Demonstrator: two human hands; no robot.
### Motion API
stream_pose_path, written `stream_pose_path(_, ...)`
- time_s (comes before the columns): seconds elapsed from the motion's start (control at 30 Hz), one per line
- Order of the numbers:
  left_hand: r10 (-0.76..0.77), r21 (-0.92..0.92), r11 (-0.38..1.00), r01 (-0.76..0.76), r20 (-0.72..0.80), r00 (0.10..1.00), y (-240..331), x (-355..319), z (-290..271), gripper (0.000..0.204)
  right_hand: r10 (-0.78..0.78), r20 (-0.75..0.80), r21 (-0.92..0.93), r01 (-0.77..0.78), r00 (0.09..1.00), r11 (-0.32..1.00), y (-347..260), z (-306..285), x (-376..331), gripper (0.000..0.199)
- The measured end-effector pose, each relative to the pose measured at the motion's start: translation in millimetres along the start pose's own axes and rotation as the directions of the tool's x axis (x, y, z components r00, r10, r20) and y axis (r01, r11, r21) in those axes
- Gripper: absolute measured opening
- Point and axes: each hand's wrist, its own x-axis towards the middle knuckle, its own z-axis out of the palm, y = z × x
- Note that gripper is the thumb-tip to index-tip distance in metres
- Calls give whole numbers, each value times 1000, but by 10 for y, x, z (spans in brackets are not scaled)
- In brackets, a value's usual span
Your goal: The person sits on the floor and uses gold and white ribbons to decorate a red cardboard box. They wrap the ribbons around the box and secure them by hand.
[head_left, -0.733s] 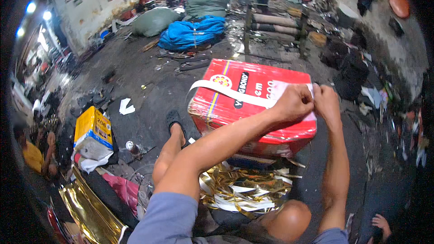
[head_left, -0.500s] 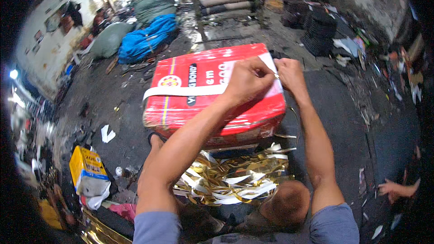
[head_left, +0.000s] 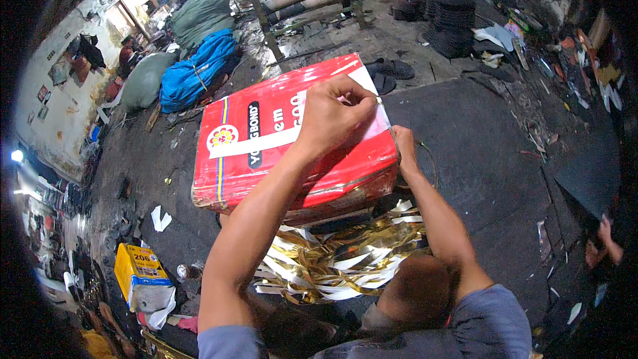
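Note:
A red glossy carton [head_left: 345, 166] with a flower emblem and coloured stripes sits tilted before me. Across its top runs a flat white strip [head_left: 266, 141], its loose left end lying on the red face. My left hand [head_left: 337, 116] is closed in a pinch above the carton's right part, and the strip passes under and into it; the fingertips hide the grip. Beside the carton's right side is my right hand [head_left: 405, 148], curled, most of its fingers hidden behind the edge. Gold and white ribbon-like strips [head_left: 339, 262] lie heaped between the carton and my legs.
A yellow and blue box [head_left: 145, 272] stands at the lower left. Farther off are a blue bundle [head_left: 196, 76], green sacks [head_left: 203, 16], sandals [head_left: 391, 70] and dark stacked discs [head_left: 452, 23]. Another person's hand [head_left: 605, 242] shows at the right rim. Scraps litter the dark floor.
The white strip's left end has slid from the carton's left edge onto its top. My right hand has dropped from the top corner down along the right side. The view has shifted.

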Motion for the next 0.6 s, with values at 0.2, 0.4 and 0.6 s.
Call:
stream_pose_path(0.2, 4, 14, 1000, -4, 13, 1000, 44, 6, 35, 8, 161, 25, 90, -163, 987, 983, 385, 187, -101, 35)
stream_pose_path(0.4, -56, 6, 998, 56, 16, 998, 29, 29, 16, 7, 140, 39, -4, -140, 989, 990, 840, 333, -181, 38)
stream_pose_path(0.6, -94, 36, 995, 94, -2, 996, -23, -17, -70, 7, 287, 76, -273, -256, 955, 927, 1175, 437, -580, 32)
